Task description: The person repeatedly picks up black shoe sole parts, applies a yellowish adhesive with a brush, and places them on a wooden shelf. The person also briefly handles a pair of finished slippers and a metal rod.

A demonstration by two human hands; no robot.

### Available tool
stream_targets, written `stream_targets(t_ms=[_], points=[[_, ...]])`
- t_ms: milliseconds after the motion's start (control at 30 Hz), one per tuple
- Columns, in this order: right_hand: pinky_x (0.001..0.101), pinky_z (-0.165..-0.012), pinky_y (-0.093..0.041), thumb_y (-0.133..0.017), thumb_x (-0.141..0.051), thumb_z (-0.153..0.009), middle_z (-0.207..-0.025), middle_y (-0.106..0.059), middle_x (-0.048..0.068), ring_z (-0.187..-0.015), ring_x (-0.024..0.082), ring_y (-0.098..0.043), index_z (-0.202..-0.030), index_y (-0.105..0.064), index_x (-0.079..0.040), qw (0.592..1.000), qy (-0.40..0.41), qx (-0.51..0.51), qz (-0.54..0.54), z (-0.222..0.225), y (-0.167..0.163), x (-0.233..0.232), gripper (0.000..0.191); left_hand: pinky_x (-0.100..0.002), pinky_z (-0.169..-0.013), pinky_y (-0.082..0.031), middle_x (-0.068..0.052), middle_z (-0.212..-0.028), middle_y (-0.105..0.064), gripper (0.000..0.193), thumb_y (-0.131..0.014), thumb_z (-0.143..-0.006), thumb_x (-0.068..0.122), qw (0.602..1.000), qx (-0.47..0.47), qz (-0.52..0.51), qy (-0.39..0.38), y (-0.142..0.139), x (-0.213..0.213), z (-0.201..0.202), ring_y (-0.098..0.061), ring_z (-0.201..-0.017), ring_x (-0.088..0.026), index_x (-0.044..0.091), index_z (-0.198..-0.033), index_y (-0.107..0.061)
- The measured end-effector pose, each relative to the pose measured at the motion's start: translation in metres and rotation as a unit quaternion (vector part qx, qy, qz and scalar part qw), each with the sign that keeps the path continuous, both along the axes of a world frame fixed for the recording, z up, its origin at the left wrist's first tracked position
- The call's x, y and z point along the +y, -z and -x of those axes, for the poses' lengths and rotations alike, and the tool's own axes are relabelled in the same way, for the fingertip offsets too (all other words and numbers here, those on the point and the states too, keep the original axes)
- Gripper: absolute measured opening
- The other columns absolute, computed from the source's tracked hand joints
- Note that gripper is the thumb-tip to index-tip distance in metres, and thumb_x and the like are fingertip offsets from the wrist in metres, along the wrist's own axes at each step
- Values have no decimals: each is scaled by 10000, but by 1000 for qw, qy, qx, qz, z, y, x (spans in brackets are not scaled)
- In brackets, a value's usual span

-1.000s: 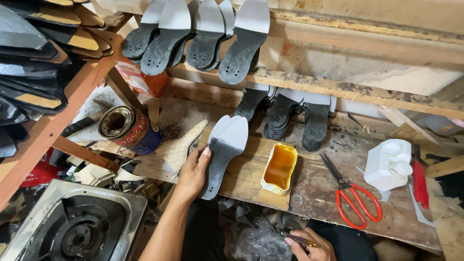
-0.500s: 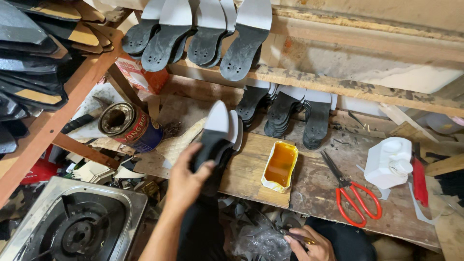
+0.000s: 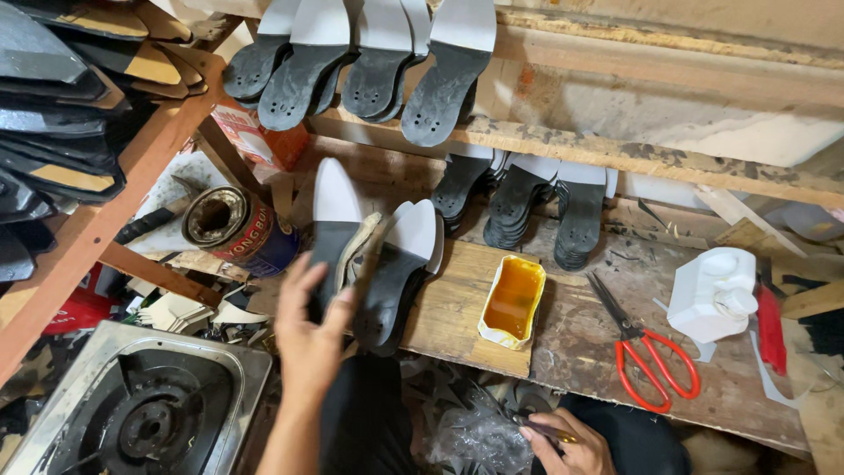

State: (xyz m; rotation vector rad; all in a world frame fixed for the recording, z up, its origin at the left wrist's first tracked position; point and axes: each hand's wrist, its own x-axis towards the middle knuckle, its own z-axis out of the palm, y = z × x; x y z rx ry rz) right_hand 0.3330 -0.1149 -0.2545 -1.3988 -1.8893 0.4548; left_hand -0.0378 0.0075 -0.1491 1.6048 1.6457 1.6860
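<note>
Head view, lower centre: left hand grips a fanned stack of soles over the table, beside the yellow glue tray; right hand, bottom edge, pinches a small tool; glue untouched.

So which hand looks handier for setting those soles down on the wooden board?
Probably the left hand: it already grips the black-and-white soles, tilted just above the wooden board. The right hand sits low by the lap, pinching something small, away from the board.
</note>
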Motion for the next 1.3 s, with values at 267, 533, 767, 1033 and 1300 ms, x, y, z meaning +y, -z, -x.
stream_targets(t_ms=[267, 533, 767, 1033, 1300], points=[[302, -526, -588, -828, -157, -741, -682, -719, 71, -579, 153, -731, -861, -761, -36, 996, 45, 18, 74, 1, -2, -2, 182, -442, -970, -508, -167, -1502, -496, 577, -784, -772, 233, 969, 109, 212, 68, -24, 3, -46, -625, -1164, -373, 47, -1296, -631], [301, -524, -600, -842, -142, -731, -689, -720, 74, -560, 149, -763, -869, -755, -30, 997, 44, 26, 58, -3, -1, -3, 199, -338, -1002, -511, -153, -1266, -708, 560, -786, -772, 143, 989, -85, 119, 23, -14, 10, -25, -685, -1137, -226, 3, -1297, -651], [306, -521, -584, -847, -144, -718, -684, -709, 88, -560, 161, -742, -860, -752, -26, 999, 37, 9, 17, -5, 1, -2, 208, -321, -960, -529, -119, -1266, -681, 544, -742, -864, 77, 969, -241, 34, -46, -17, 12, 25, -656, -1094, -198, 0, -1377, -580], [307, -532, -593, -843, -146, -723, -695, -709, 96, -569, 180, -753, -863, -754, -26, 998, 36, 29, 39, 3, 1, 3, 204, -406, -1078, -470, -207, -1406, -622, 528, -776, -792, 57, 1000, 0, -11, 19, -4, -6, -17, -612, -1275, -328, -12, -1295, -631], [329, -564, -603, -848, -157, -730, -702, -720, 94, -602, 184, -772, -862, -765, -34, 994, 60, 25, 89, 0, 0, -1, 199, -416, -1038, -485, -210, -1356, -634, 503, -797, -762, 153, 993, 54, 95, 42, -19, -5, -46, -623, -1246, -362, -9, -1224, -680]])
